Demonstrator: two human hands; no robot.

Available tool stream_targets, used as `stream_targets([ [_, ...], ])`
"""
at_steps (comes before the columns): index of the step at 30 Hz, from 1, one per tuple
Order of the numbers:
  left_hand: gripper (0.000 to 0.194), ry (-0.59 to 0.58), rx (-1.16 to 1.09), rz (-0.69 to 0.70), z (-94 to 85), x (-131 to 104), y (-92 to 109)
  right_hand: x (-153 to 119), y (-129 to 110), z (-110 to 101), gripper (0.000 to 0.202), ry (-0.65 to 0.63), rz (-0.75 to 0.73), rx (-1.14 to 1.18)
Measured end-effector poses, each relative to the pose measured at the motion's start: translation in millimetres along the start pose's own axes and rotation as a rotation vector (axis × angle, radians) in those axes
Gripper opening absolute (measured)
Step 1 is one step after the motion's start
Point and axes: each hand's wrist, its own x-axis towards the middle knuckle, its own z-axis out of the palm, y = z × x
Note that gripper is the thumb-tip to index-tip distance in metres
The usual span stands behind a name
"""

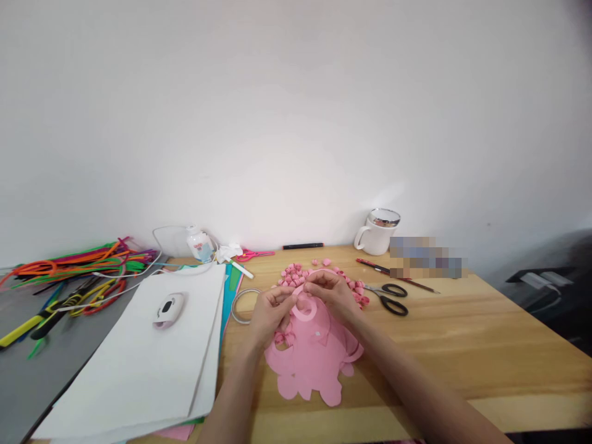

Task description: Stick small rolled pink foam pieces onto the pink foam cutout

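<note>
Between my two hands is a curved pink paper strip (304, 312), bent into a loop. My left hand (274, 313) pinches it from the left, fingers closed. From the right, my right hand (333, 295) pinches the strip's upper part, fingertips close to the left ones. Below the hands lies a large pink paper cutout (314, 361) with a scalloped outline. Small rolled pink paper pieces (292, 273) are heaped behind the hands, and some show beside the cutout.
Black-handled scissors (392, 298), a pencil (422, 285) and a white mug (377, 233) are on the right. A tape roll (241, 306), white paper sheets (143, 351), a white bottle (200, 244) and colourful pipe cleaners (92, 262) are on the left. A black marker (303, 246) lies by the wall.
</note>
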Motion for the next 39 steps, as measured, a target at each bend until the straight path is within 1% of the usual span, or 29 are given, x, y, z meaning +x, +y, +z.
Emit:
stream_targets([
  [3, 0.037, 0.0, 0.004, -0.006, -0.6, 0.5, 0.2, 0.6, 0.9, -0.6, 0.017, 0.01, -0.003, -0.037],
  [10, 0.036, 0.026, 0.013, -0.003, -0.9, 1.4, 0.0, 1.6, 4.0, -2.7, 0.025, -0.061, 0.024, -0.014],
  [18, 0.035, -0.002, -0.029, -0.009, 0.5, 0.4, -0.6, 1.3, 4.1, -1.9, 0.017, -0.036, 0.02, 0.044],
  [22, 0.034, -0.006, -0.013, -0.006, 0.3, 0.4, -1.7, 1.3, 4.3, -2.1, 0.019, -0.021, 0.022, 0.021],
  [26, 0.036, -0.018, 0.0, -0.007, -0.7, 1.2, -2.3, 2.3, 6.1, -2.9, 0.023, 0.013, 0.016, -0.016],
  [32, 0.035, 0.024, 0.012, 0.009, -2.4, 2.9, -1.9, 3.2, 8.0, -3.6, 0.028, -0.057, 0.029, 0.029],
  [39, 0.035, 0.011, 0.015, -0.003, -0.8, 1.9, -1.5, 2.9, 8.2, -3.3, 0.024, 0.004, 0.04, 0.069],
])
